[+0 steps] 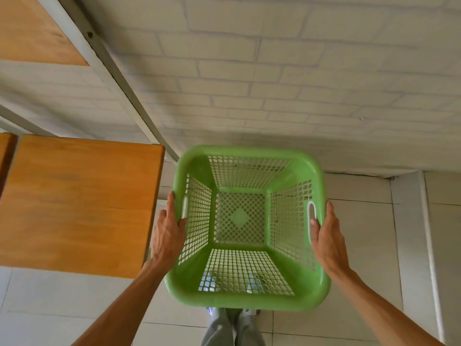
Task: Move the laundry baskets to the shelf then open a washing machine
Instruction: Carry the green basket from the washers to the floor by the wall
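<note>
An empty green plastic laundry basket (249, 302) with perforated walls hangs in front of me above the tiled floor. My left hand (168, 233) grips its left rim at the handle slot. My right hand (326, 236) grips the right rim, fingers through the right handle slot. A wooden shelf board (77, 203) lies just left of the basket, with a second, higher board (32, 31) at the top left. No washing machine is in view.
A white brick-pattern wall (274, 83) stands straight ahead. A grey metal shelf post (119, 78) runs diagonally beside the boards. White floor tiles (374, 245) spread to the right; my legs (232, 328) show below the basket.
</note>
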